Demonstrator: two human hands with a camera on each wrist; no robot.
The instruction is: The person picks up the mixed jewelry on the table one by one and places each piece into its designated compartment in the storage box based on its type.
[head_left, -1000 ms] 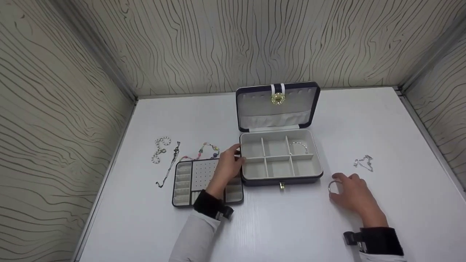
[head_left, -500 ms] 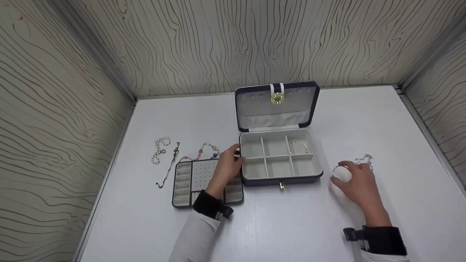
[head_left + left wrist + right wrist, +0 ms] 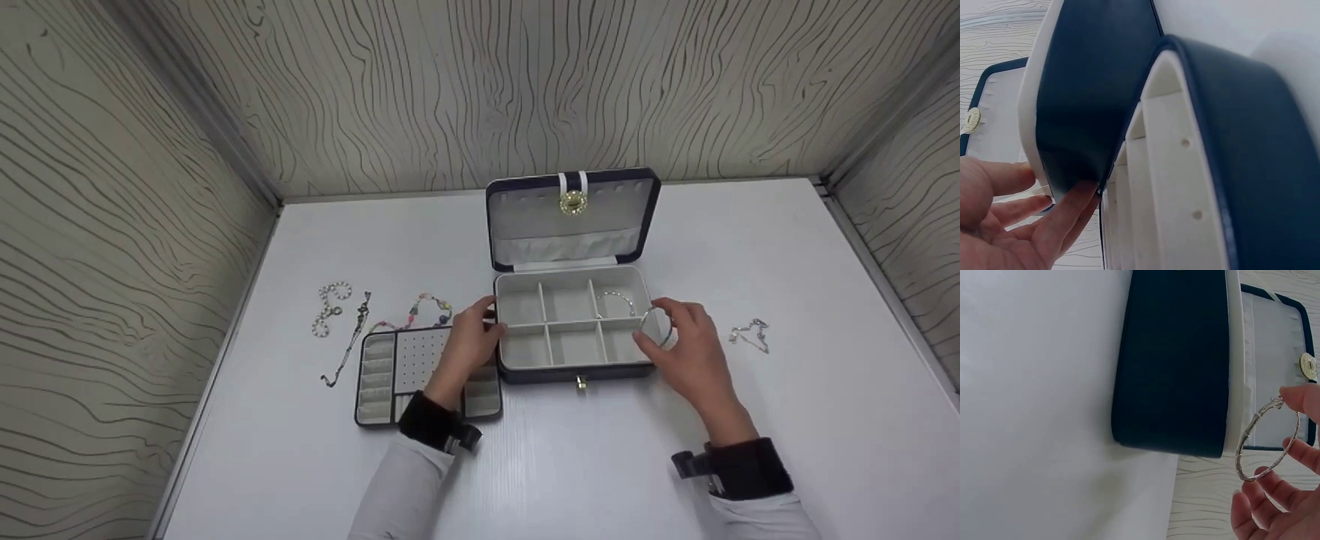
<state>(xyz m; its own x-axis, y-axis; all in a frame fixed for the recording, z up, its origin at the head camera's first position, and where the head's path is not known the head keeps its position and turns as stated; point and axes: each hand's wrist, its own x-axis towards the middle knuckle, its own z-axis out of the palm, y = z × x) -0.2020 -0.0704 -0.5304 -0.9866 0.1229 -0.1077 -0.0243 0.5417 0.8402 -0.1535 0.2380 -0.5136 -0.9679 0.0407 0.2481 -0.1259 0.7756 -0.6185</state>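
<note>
A dark blue jewelry box (image 3: 581,373) stands with its lid up, its light interior split into several compartments. My left hand (image 3: 469,341) grips the box's left wall; in the left wrist view the thumb is at the rim and fingers lie along the outside. My right hand (image 3: 694,349) holds a silver bangle (image 3: 1248,439) between thumb and fingers, over the box's right edge. Inside the back right compartment lies a bracelet (image 3: 619,296). The left forearm partly covers a compartmented tray (image 3: 375,379) beside the box.
Left on the white table (image 3: 570,480) lie a pearl bracelet (image 3: 324,311), a dark chain (image 3: 349,349) and a colourful beaded string (image 3: 420,307) behind the tray. A silver chain (image 3: 750,335) lies to the right. Patterned walls (image 3: 420,97) enclose the table.
My right hand has lifted the bangle from the table right of the box and carried it left to the box's right edge. The left hand has stayed in place.
</note>
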